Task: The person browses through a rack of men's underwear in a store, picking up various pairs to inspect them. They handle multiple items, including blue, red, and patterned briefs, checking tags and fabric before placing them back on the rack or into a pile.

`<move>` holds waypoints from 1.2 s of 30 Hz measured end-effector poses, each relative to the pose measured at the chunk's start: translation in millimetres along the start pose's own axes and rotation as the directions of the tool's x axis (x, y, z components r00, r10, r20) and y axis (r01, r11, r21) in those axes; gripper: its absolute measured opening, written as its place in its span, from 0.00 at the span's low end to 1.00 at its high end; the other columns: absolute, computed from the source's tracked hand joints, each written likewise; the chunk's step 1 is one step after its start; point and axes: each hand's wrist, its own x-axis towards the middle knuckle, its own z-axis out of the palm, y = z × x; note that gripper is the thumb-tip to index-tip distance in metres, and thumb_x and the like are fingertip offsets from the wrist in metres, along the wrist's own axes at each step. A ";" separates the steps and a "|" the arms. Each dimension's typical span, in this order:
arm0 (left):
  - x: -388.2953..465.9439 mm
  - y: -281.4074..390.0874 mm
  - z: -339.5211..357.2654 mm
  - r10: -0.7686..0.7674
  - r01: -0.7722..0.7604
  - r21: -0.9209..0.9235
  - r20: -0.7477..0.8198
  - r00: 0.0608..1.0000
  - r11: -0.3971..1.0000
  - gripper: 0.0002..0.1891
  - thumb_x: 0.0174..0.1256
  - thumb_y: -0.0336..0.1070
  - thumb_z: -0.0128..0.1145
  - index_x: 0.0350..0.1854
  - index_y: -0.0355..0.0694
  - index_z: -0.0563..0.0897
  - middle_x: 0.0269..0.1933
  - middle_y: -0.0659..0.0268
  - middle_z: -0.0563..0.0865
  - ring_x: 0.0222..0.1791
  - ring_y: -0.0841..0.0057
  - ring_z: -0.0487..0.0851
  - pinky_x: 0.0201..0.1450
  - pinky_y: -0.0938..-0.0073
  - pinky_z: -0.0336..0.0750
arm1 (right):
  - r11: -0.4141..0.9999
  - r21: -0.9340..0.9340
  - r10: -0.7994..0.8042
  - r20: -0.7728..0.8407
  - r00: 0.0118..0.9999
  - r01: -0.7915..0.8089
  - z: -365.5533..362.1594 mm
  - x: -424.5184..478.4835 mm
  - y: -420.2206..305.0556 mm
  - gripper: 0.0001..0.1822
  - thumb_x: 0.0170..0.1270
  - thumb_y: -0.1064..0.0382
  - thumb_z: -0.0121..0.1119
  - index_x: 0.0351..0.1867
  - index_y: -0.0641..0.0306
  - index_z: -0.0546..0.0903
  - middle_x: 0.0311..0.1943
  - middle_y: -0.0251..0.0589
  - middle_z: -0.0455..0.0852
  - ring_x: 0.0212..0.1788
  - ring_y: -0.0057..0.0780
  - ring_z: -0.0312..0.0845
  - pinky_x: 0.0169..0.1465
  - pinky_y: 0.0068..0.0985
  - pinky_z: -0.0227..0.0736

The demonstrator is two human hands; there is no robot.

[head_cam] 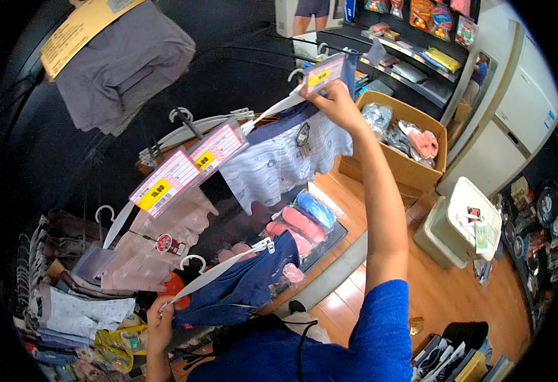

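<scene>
My left hand (160, 319) grips one end of a white plastic clip hanger (221, 273), from which a navy blue garment (245, 281) hangs. Up at the rack, the fingers of my right hand (329, 102) are closed at a clear price tag holder (326, 74), beside a white hanger (279, 106). Light blue patterned shorts (279, 155) hang from that hanger. Further left are pink star-patterned shorts (150, 248) on another hanger, with price tag holders (165, 182) above them. Whether my right fingers also hold the hanger is unclear.
Grey folded garments (126, 71) hang at upper left. Wrapped pink and blue slippers (303, 223) lie on a low shelf below the rack. To the right are a cardboard box of slippers (393, 164) and lidded plastic bins (470, 215). Stacked clothing (83, 310) lies at lower left.
</scene>
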 end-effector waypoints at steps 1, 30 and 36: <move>-1.3 -0.5 -1.1 -0.003 0.003 0.014 -0.003 1.000 1.000 0.13 0.73 0.39 0.51 0.45 0.34 0.82 0.33 0.68 0.83 0.31 0.86 0.73 0.36 0.82 0.66 | 0.987 0.150 0.043 0.064 0.997 -0.052 -0.4 2.7 -0.8 0.14 0.59 0.58 0.66 0.40 0.67 0.86 0.37 0.50 0.88 0.42 0.39 0.83 0.48 0.33 0.73; 146.7 68.9 0.6 0.403 -0.388 -0.148 0.088 0.911 0.910 0.14 0.75 0.39 0.49 0.54 0.37 0.79 0.46 0.66 0.83 0.47 0.81 0.78 0.52 0.79 0.72 | 0.833 -0.262 0.420 -0.271 0.866 -0.487 -120.8 -337.3 -27.6 0.08 0.65 0.66 0.63 0.30 0.71 0.82 0.25 0.36 0.80 0.30 0.21 0.73 0.36 0.21 0.69; 168.7 70.2 2.6 0.339 -0.332 -0.136 0.031 0.940 0.934 0.12 0.74 0.38 0.50 0.51 0.37 0.80 0.43 0.68 0.83 0.43 0.83 0.78 0.49 0.81 0.72 | 0.746 -0.388 0.465 -0.277 0.841 -0.540 -115.4 -380.2 -50.3 0.08 0.62 0.62 0.64 0.29 0.65 0.84 0.26 0.37 0.81 0.29 0.33 0.75 0.39 0.29 0.65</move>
